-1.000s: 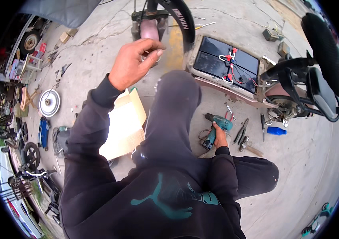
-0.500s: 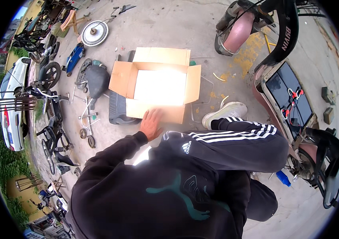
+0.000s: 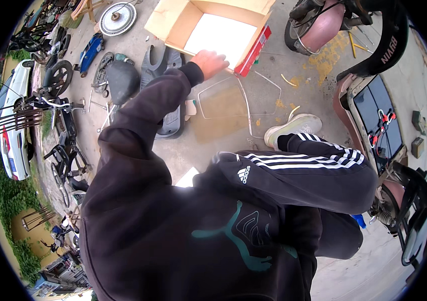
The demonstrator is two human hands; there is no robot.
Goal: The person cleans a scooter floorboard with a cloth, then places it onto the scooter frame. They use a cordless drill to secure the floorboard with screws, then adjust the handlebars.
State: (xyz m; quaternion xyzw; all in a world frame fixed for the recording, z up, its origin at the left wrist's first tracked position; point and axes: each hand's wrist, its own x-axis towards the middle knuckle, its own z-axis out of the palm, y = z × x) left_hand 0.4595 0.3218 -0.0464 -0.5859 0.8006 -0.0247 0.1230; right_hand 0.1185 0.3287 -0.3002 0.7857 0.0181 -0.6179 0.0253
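My left hand (image 3: 209, 62) reaches forward at the near edge of an open cardboard box (image 3: 173, 26) with a white sheet inside. Its fingers are curled at the top edge of a clear plastic panel (image 3: 233, 103), which stands tilted on the concrete just in front of the box. A flat red package (image 3: 253, 49) leans against the box's right side, right beside the hand. My right hand is hidden behind my body and bent knee. My white shoe (image 3: 293, 125) rests next to the panel.
A scooter with an open battery compartment (image 3: 376, 118) stands at the right, its pink front (image 3: 323, 25) above. Black body parts (image 3: 122, 78), a grey cover (image 3: 171, 120) and a wheel (image 3: 118, 17) lie at the left. Bicycles and a white car (image 3: 13, 130) line the far left.
My view has swung left from the scooter toward the box. My left arm came down from in front of me, reached the box edge, and now has the clear panel at its fingers.
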